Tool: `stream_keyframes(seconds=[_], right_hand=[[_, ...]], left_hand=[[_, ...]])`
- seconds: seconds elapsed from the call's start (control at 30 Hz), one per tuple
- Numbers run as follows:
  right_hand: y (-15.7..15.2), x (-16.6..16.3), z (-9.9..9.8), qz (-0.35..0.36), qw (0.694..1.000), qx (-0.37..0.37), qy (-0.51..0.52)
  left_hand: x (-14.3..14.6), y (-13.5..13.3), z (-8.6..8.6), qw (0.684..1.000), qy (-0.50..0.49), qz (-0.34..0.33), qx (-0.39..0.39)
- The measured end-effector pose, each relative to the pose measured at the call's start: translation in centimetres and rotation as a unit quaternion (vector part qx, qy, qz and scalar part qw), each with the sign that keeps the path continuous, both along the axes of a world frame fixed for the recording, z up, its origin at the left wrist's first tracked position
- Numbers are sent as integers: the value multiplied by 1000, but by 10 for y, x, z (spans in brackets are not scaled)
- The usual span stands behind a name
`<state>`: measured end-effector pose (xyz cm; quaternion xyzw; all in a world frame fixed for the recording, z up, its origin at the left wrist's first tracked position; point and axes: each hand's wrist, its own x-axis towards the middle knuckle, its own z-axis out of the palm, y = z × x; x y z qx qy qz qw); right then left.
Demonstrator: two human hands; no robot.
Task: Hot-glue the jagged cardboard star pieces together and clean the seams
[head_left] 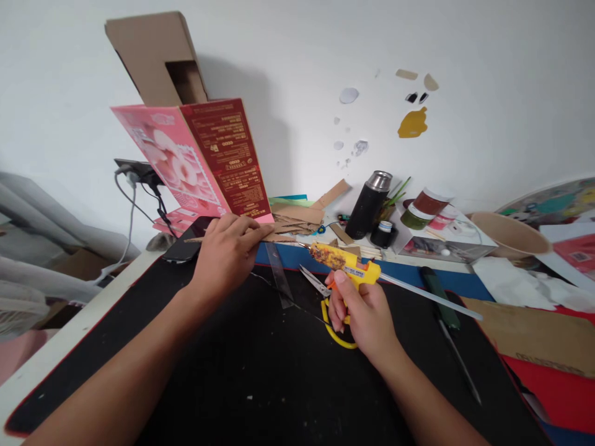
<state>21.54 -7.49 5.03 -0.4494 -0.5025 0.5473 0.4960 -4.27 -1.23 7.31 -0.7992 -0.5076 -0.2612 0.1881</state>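
My right hand (360, 313) is closed round the grip of a yellow glue gun (344, 263), whose nozzle points left toward a thin cardboard strip (274, 237). A clear glue stick (427, 296) sticks out of the gun's back to the right. My left hand (227, 251) pinches that cardboard strip and holds it level above the black mat (260, 371). Yellow-handled scissors (325, 297) lie on the mat just under my right hand, partly hidden by it. A clear ruler (280, 275) lies between my hands.
A pink and red box (204, 161) leans against the wall behind a phone (186, 244). Cardboard scraps (297, 220), a black flask (367, 204), paint jars (425, 207), a paper bowl (509, 235) and a green-handled tool (441, 306) crowd the back and right.
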Motion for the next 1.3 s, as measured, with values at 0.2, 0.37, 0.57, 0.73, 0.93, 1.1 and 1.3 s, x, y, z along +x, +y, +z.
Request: stream_keyframes(seconds=[0.2, 0.37, 0.57, 0.73, 0.93, 1.1, 1.3], right_hand=[[0, -1, 3, -8, 1000, 0, 9], [0, -1, 3, -6, 1000, -2, 9], [-2, -2, 1, -7, 1000, -14, 8], [-2, -1, -2, -8, 1000, -7, 4], [0, -1, -2, -10, 1000, -11, 8], [-1, -1, -1, -9, 1000, -4, 12], [-2, -1, -2, -9, 1000, 0, 6]], left_hand=[[-1, 0, -1, 1000, 2, 1, 5], [0, 0, 0, 1000, 1, 0, -3], [2, -2, 0, 1000, 16, -2, 12], [4, -3, 1, 1000, 20, -11, 21], [4, -3, 1, 1000, 23, -4, 11], [4, -3, 0, 1000, 21, -5, 12], [5, -4, 0, 1000, 15, -4, 4]])
